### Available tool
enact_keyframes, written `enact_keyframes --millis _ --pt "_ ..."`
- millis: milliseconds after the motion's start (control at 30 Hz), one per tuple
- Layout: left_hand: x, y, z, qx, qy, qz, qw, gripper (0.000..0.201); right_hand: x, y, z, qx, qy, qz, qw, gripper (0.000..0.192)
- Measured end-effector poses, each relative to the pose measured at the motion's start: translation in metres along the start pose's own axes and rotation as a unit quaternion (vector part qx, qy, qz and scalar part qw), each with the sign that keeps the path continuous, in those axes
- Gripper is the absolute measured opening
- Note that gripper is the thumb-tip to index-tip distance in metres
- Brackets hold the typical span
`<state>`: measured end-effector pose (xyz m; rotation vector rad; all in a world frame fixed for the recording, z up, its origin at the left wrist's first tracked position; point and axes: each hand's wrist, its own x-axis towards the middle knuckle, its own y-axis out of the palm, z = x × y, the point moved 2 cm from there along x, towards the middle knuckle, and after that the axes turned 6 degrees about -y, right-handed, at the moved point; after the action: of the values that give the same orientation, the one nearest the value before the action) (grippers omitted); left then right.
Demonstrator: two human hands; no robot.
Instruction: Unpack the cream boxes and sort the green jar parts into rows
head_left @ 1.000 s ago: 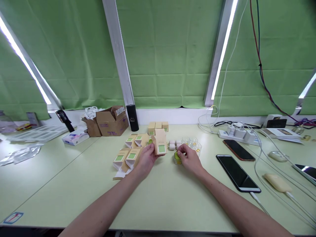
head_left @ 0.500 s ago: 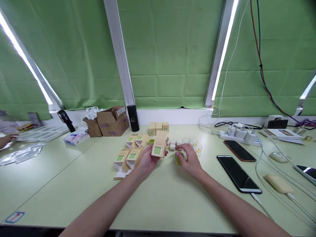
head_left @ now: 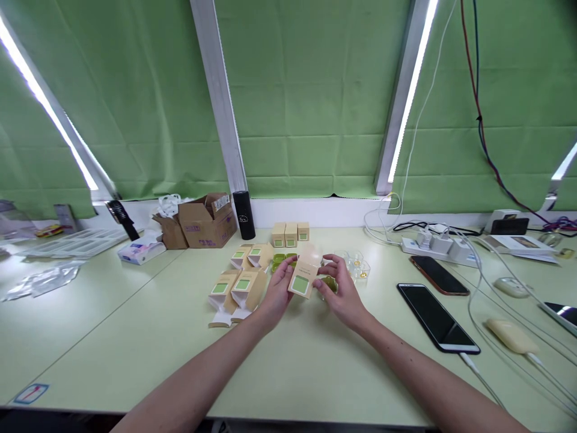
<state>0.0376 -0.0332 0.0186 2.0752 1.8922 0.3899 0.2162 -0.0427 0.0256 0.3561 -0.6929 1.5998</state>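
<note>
carton (head_left: 305, 275) of tan cardboard, oblong-faced

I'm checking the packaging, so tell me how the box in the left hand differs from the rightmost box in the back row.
The held box is gripped in the left hand; the back box rests on the table. The held box is tilted, while the back box sits level. Both are tan with a green label.

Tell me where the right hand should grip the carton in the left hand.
I'd grip the carton by its right edge, coming from the right: its straight sides should suit a pinch, the left hand takes up its left edge, and the right hand is close beside the right one.
</note>
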Motion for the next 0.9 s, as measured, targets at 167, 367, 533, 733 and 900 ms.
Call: enact_keyframes --millis 167,367,533,733,900 --pt "-0.006 0.007 -0.007 0.06 0.023 0.001 0.998 0.054 -0.001 0.0 0.002 0.028 0.023 0.0 0.999 0.056" --pt "-0.014 0.007 -0.017 0.074 0.075 0.06 0.993 0.049 0.003 -0.006 0.002 0.075 0.061 -0.036 0.995 0.059" --pt "-0.013 0.005 -0.012 0.11 0.115 0.124 0.98 0.056 0.006 -0.009 -0.003 0.076 0.068 -0.056 0.993 0.058" --pt "-0.014 0.005 -0.003 0.17 0.145 0.151 0.963 0.067 0.006 -0.009 -0.006 0.072 0.06 -0.052 0.994 0.059" --pt "-0.019 0.011 -0.007 0.172 0.134 0.132 0.967 0.065 0.006 -0.008 -0.005 0.07 0.066 -0.044 0.994 0.061"
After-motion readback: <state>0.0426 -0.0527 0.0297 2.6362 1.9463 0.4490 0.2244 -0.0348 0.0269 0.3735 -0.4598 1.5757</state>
